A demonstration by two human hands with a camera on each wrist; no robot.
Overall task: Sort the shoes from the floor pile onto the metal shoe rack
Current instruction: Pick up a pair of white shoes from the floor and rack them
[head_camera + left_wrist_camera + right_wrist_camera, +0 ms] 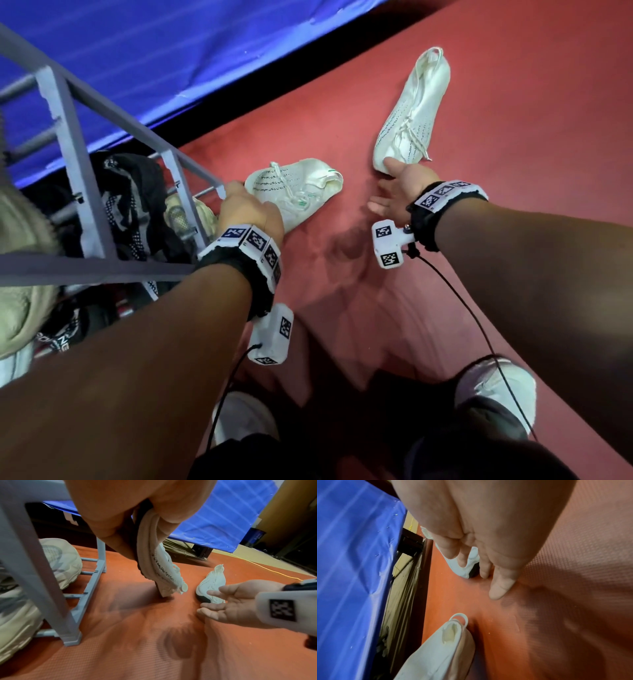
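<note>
A red textured floor mat [513, 102] covers the ground, with a blue tarpaulin sheet [154, 58] along its far edge. At the mat's left edge stands the grey metal shoe rack [73, 113], its corner leg planted on the mat; a chunky cream-and-grey sneaker [58, 559] sits on its lowest bars, and a black-and-white patterned shoe [133, 202] shows through the frame in the head view.

Just beside the rack's corner, the left hand [248, 210] grips a white knit lace-up sneaker [294, 188] by its sole edge, fingers and thumb curled round it. In the left wrist view this shoe hangs tilted, its toe end down and touching or just above the mat.

Nearer the mat's far edge, a second white knit lace-up sneaker [414, 109] lies on the mat, heel pointing away. The right hand [399, 193] is spread wide, palm turned up and fingers straight, holding nothing; its thumb tip is at the toe of this shoe, contact unclear.
</note>
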